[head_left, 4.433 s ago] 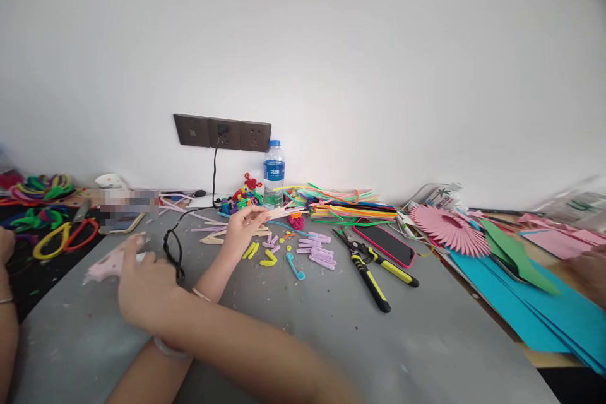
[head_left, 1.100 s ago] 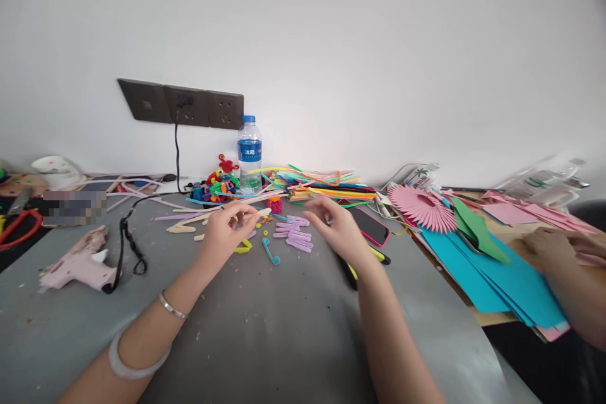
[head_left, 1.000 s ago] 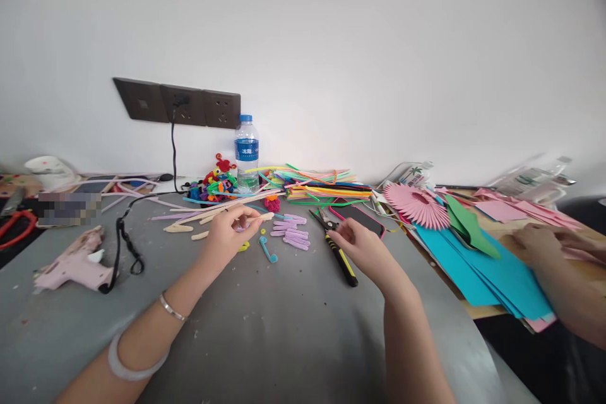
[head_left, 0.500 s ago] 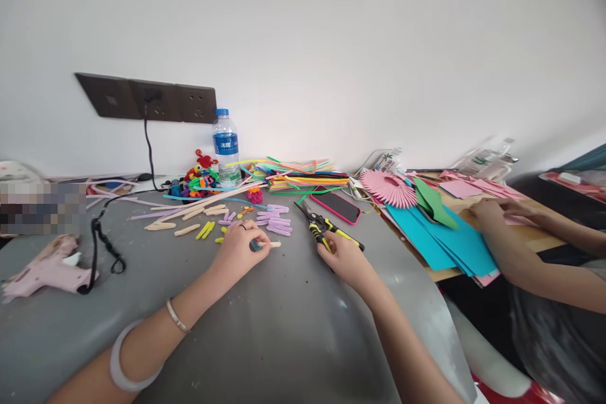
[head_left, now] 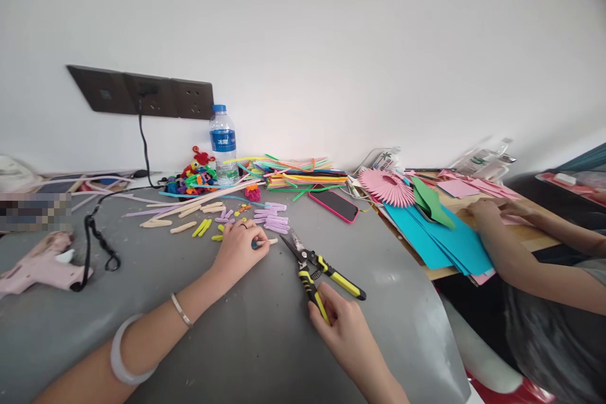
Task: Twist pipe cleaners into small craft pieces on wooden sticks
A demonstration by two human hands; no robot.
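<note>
My left hand [head_left: 239, 246] is closed in a pinch on a short cream pipe cleaner piece [head_left: 273, 241], whose end sticks out to the right. A small teal bit shows by the fingertips; I cannot make out what it is. In my right hand [head_left: 344, 322] is one yellow-and-black handle of a pair of shears [head_left: 310, 262]. The blades are spread and point up-left, close to the cream piece. Cut lilac pieces [head_left: 274, 219], yellow pieces [head_left: 202, 228] and more cream pieces [head_left: 184, 227] lie beyond my left hand.
A glue gun [head_left: 42, 268] with a black cord lies at the left. Behind stand a water bottle [head_left: 223, 145] and a pile of pipe cleaners [head_left: 307, 175]. A phone [head_left: 334, 204] lies to the right. Another person's hands [head_left: 487, 211] work beside blue paper [head_left: 435, 243].
My right hand has lifted the shears off the table and brought them left and nearer to me. My left hand keeps its pinch on the cream piece, almost unmoved.
</note>
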